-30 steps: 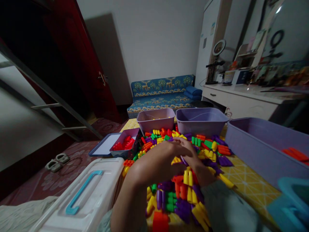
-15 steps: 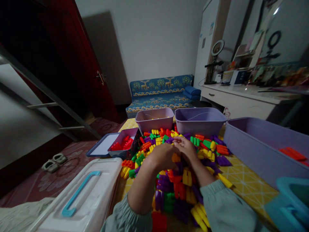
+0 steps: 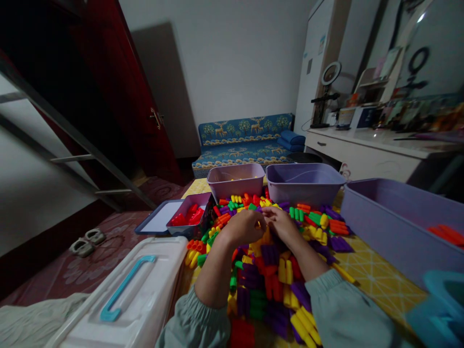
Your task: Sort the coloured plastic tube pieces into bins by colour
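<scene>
Both my hands are close together over a heap of ribbed plastic building blocks in red, yellow, green, purple and orange. My left hand [image 3: 247, 227] is closed, its fingers curled inward, with a small yellow bit showing among them. My right hand [image 3: 280, 223] meets it from the right, fingers bent and drawn together near the left fingertips; what they grip is hidden. Just below the hands are an orange-yellow block [image 3: 266, 237] and a purple block [image 3: 270, 254]. Nearer to me lie a red block [image 3: 274, 286] and a yellow block [image 3: 305, 326].
Behind the heap stand a pink bin [image 3: 235, 182] and a purple bin [image 3: 304, 186]; a larger purple bin [image 3: 391, 227] with red blocks is at right. At left are a small box [image 3: 201, 228] of red pieces and a white lid [image 3: 145, 290] with a blue handle.
My left hand has turned and risen slightly, uncovering more of the blocks beneath. My right hand stays beside it. The whole view has shifted slightly.
</scene>
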The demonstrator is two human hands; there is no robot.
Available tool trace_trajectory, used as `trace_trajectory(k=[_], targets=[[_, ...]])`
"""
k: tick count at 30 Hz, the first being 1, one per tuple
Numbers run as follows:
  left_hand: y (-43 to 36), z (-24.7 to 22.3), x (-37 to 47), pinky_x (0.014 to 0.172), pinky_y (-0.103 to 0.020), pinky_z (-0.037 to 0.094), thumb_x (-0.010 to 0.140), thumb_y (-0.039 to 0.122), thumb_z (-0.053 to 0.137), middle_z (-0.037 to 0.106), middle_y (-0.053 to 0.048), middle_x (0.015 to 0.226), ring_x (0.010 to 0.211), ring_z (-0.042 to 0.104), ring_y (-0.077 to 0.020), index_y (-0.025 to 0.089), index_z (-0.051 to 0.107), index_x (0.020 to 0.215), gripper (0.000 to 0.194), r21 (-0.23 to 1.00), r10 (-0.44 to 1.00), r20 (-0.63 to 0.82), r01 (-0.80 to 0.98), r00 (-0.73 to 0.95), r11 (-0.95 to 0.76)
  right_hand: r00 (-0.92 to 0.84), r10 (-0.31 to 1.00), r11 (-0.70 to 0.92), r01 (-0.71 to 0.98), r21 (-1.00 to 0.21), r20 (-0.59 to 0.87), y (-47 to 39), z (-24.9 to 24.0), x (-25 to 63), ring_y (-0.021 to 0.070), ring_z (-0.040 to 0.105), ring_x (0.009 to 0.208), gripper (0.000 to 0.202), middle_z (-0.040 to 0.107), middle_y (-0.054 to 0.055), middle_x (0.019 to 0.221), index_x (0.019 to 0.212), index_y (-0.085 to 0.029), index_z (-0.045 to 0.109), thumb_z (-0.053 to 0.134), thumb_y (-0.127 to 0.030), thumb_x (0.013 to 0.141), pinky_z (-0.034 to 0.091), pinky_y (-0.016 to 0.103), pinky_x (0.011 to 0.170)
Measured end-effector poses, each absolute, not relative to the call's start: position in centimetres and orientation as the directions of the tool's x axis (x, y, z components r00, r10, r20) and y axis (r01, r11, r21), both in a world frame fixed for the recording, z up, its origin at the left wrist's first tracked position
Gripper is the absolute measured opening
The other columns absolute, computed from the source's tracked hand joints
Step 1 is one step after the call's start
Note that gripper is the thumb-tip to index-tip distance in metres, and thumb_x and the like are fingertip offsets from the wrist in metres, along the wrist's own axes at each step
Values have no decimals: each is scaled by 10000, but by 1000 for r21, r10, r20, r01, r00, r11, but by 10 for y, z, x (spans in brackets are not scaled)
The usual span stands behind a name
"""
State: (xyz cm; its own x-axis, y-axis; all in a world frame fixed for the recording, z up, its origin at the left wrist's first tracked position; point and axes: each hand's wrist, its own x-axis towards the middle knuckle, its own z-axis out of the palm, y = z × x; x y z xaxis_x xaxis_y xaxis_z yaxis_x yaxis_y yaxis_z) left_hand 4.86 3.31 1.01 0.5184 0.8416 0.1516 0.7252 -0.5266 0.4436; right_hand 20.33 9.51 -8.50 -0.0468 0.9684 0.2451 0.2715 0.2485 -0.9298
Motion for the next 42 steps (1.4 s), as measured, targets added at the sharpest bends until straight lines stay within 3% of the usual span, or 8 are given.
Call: trace_trajectory(k=[7,12,16,18,21,27,36,42], targets=[[37,11,42,592,-237,427,650,162,538,691,-47,722,665,605,-168,173,724,767,220,503,905,183,755,384,-422,-111,935,325,643,-693,336,87,-67,196,191,646,838,257,708,81,1017,1003,-203,699,559,-203,787,476,292,738],[45,14,36,595,-228,431,684,189,570,644,-26,695,631,581,-139,173,673,734,116,718,898,429,641,-100,-271,-99,911,338,736,-587,400,81,-66,195,223,648,925,228,707,96,1030,993,-197,698,548,-232,825,464,307,795],[70,13,41,588,-223,483,724,214,619,606,-7,704,570,571,-98,159,600,825,117,958,884,225,-71,-410,-277,-74,910,323,745,-584,408,79,-68,194,231,650,946,218,706,101,1029,993,-192,692,554,-250,834,460,320,824],[89,16,44,615,-232,517,730,166,642,609,-9,701,570,585,-92,150,568,847,140,859,920,13,-466,-392,-211,-69,908,324,744,-585,414,79,-68,194,227,650,926,209,708,101,1014,972,-186,695,554,-250,831,464,318,808],[118,25,46,628,-210,526,768,88,618,585,3,657,567,581,-81,144,555,858,124,698,894,-199,-698,-402,-159,-57,905,326,730,-601,421,78,-69,194,198,650,855,213,715,72,976,970,-203,699,553,-251,821,471,301,768],[146,27,43,610,-173,504,807,25,526,561,7,672,553,573,-65,133,545,934,168,690,874,-244,-709,-420,-148,-24,917,305,689,-657,399,78,-70,194,173,649,815,223,719,38,946,981,-231,700,564,-261,806,480,286,755],[134,14,34,757,-287,524,796,132,559,601,-6,739,702,649,-120,175,552,968,178,677,937,-172,-728,-305,-113,-57,916,324,689,-648,396,78,-70,196,170,645,816,193,714,49,957,911,-213,715,552,-266,822,476,279,741],[96,-13,39,642,-235,499,690,176,677,662,-54,843,707,639,-133,166,625,1004,318,904,981,-74,-427,-178,-9,-57,910,333,693,-639,412,77,-70,195,166,643,794,182,713,42,931,894,-224,712,546,-257,827,470,268,720]])
